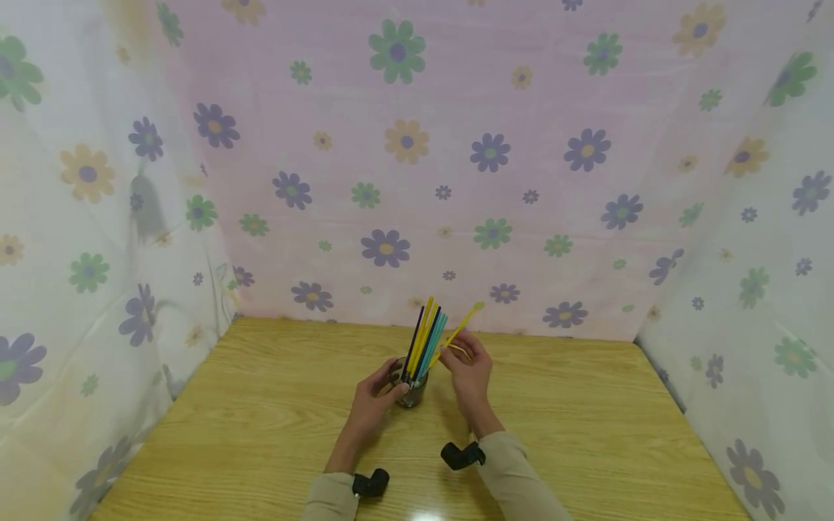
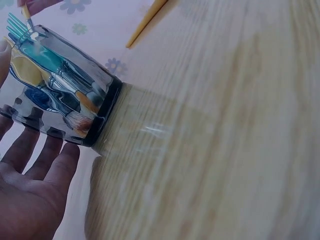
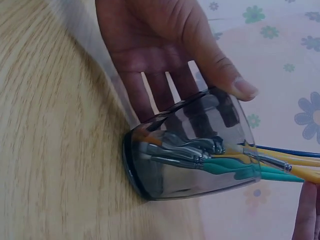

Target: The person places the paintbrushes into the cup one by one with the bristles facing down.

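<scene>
A smoky see-through tumbler (image 1: 411, 398) stands on the table, filled with several paintbrushes (image 1: 423, 340), bristles down. Their handles are yellow, turquoise and dark blue. My left hand (image 1: 373, 404) holds the tumbler from the left, thumb on the near side and fingers behind. At its right, my right hand (image 1: 470, 373) pinches a yellow paintbrush (image 1: 464, 320) that leans out to the right. In the right wrist view this yellow paintbrush's metal collar (image 3: 272, 161) lies at the tumbler's mouth. A tapered yellow stick (image 2: 146, 24) shows in the left wrist view; what supports it is unclear.
The wood-grain table (image 1: 274, 427) spreads out around the tumbler. Flower-printed cloth (image 1: 443, 159) hangs behind it and along both sides. A black wrist camera (image 1: 371, 483) is strapped to the left sleeve, another wrist camera (image 1: 461, 456) to the right sleeve.
</scene>
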`<state>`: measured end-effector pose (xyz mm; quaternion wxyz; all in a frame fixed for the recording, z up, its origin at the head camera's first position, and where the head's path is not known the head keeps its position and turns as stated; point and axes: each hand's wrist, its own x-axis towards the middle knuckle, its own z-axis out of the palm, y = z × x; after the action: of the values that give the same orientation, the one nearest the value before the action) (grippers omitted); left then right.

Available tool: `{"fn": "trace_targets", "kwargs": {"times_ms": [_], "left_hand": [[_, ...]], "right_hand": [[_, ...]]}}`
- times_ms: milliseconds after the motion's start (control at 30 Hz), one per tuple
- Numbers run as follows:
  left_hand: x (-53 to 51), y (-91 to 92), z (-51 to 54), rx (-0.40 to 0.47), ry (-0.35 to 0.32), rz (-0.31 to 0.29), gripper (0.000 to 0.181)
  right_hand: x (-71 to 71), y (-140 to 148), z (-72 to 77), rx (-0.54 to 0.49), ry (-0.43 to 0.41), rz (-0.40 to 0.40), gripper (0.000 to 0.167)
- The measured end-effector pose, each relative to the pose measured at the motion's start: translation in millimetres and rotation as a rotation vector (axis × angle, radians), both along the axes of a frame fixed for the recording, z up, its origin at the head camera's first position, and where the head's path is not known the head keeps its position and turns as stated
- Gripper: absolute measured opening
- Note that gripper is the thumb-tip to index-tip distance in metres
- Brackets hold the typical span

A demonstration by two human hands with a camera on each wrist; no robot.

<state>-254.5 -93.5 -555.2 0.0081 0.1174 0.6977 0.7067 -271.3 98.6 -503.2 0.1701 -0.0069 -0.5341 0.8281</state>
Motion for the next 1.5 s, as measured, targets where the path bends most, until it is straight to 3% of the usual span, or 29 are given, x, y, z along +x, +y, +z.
{"fn": "trace_targets", "kwargs": {"times_ms": [200, 433, 800, 1500], "left_hand": [[-0.4, 0.9, 0.2, 0.011, 0.01, -0.002, 0.063], [-0.4, 0.1, -0.9, -0.002, 0.038, -0.003, 0.062], [-2.1, 0.0, 2.4, -0.017, -0.036, 0.001, 0.063], [0.9, 1.3, 5.7, -0.015, -0.012, 0.003, 0.063]], "right_hand": [[-2.4, -2.6, -5.0, 0.07, -0.019, -0.019, 0.038], [-4.0, -6.2, -10.4, 0.119, 0.039, -0.024, 0.037], [-4.7, -9.4, -14.1, 0.209, 0.045, -0.02, 0.034], [2.3, -1.1, -23.9, 0.153, -0.031, 0.013, 0.038]]}}
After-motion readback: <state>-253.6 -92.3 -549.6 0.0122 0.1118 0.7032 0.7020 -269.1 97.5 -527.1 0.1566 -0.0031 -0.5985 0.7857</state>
